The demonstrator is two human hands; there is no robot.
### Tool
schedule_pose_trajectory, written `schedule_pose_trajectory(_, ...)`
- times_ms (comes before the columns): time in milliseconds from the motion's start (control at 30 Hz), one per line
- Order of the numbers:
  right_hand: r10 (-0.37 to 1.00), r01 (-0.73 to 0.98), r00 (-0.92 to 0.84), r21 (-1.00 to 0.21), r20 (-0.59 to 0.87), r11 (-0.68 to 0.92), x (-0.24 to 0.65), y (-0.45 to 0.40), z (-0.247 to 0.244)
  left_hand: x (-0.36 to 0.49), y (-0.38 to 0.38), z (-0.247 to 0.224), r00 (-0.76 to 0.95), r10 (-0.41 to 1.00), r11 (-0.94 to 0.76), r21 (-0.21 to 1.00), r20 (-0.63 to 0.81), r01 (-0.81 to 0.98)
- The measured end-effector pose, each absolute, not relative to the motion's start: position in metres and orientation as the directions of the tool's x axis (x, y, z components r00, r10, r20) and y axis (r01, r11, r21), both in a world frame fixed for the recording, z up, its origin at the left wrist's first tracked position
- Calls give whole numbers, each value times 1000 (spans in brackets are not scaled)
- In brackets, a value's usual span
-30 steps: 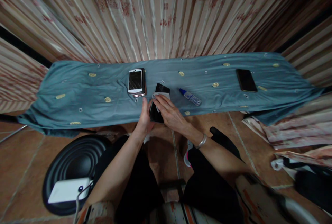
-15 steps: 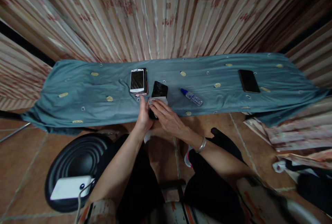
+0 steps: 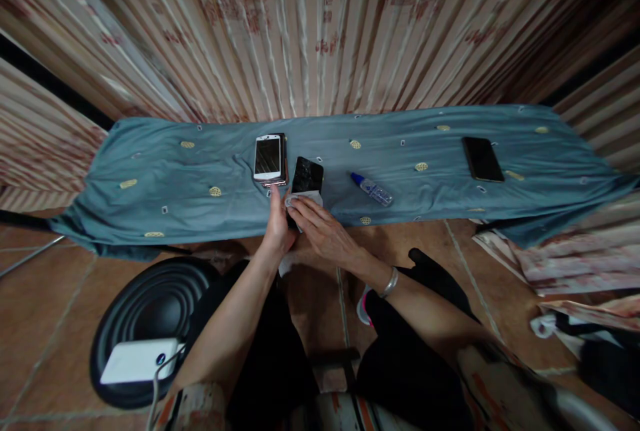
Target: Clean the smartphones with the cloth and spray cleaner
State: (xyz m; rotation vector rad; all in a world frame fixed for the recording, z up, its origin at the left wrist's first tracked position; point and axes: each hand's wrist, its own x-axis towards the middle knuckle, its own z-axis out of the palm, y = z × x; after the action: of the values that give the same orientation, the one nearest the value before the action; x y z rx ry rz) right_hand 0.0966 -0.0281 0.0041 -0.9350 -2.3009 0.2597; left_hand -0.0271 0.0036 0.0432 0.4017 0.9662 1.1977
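Note:
My left hand (image 3: pixel 278 228) grips the lower left side of a black phone (image 3: pixel 307 175), its thumb pointing up along the edge. My right hand (image 3: pixel 323 228) presses a pale grey cloth (image 3: pixel 311 196) against the phone's screen, fingers together and bent over the cloth. The upper part of the screen shows smudges or cracks; the lower part is mostly hidden by my hands. Just left of the held phone, a white phone (image 3: pixel 268 158) lies on top of at least one darker phone. To the right rests a clear bottle with a blue cap (image 3: pixel 373 189).
A blue-green cloth with yellow prints (image 3: pixel 240 208) covers the long narrow table. Another black phone (image 3: pixel 483 158) lies toward its right end. On a round black stool (image 3: pixel 117 324) at lower left sits a white power bank (image 3: pixel 137 361) with a cable. Striped curtains (image 3: pixel 300 31) hang behind.
My right hand and the cloth have slid slightly down the phone's screen, covering more of its lower part. My left hand keeps its grip. The whole view has shifted a little.

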Motion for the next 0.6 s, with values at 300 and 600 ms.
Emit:
schedule_pose_trajectory(300, 659, 538, -544, -387, 520, 749, 96, -26, -2, -30, 3, 39, 86, 920, 363, 748, -383, -556)
schedule_pose_trajectory(600, 616, 509, -586, -352, 526, 785, 88, -37, -6, -28, 6, 48, 72, 922, 342, 717, -380, -607)
